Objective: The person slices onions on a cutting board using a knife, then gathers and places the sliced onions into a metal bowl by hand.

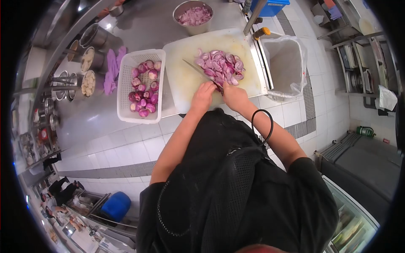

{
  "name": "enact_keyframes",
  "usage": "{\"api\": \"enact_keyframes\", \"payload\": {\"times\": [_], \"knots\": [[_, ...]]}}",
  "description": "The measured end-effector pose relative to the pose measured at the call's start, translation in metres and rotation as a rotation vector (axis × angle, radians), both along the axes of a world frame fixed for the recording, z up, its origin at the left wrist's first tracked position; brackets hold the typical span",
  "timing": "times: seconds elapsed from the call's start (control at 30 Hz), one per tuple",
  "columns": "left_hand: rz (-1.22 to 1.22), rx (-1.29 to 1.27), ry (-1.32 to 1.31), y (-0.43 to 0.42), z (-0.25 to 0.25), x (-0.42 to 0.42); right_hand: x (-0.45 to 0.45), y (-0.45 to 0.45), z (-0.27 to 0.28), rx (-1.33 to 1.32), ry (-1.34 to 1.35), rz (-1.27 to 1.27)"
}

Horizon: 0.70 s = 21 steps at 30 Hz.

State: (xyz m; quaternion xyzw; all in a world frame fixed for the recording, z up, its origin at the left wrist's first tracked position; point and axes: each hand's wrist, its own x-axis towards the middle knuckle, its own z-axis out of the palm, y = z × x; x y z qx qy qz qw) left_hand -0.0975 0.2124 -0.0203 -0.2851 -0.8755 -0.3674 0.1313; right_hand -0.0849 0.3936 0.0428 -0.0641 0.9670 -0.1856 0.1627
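Note:
A knife points up and to the left across the white cutting board, its handle end inside my right hand. That hand is closed round it at the board's near edge. Close beside it, my left hand has its fingers bent together by the blade. A small dark purple piece shows between the two hands, but what the left fingers grip is hidden. Just beyond the hands lies a loose heap of sliced red onions.
Left of the board stands a white perforated basket holding whole peeled red onions. A steel bowl of chopped onion is at the back. A lined bin stands right of the board. A purple cloth and steel containers lie further left.

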Motion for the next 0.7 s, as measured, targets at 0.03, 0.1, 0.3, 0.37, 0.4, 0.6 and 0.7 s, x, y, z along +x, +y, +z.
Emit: {"api": "enact_keyframes", "payload": {"times": [0.03,0.1,0.3,0.37,0.4,0.6,0.7], "knots": [[0.002,-0.002,-0.003,-0.001,-0.001,0.002,-0.001,0.0,0.002,-0.002,-0.003,0.002],[0.012,-0.022,0.012,-0.002,-0.003,0.0,-0.008,0.003,0.016,0.057,-0.025,0.06],[0.03,-0.001,0.029,0.0,-0.002,0.001,0.007,0.003,0.008,-0.021,-0.039,0.022],[0.026,0.006,0.021,-0.001,-0.002,0.002,0.003,-0.001,-0.011,-0.019,-0.019,0.023],[0.023,0.011,0.011,-0.002,-0.001,0.002,0.0,-0.003,-0.01,-0.018,0.0,0.026],[0.001,-0.015,0.021,-0.004,-0.001,-0.001,-0.012,0.006,0.017,-0.087,0.022,0.038],[0.127,0.049,0.038,-0.026,0.035,-0.008,-0.014,0.013,0.032,-0.145,0.052,-0.053]]}}
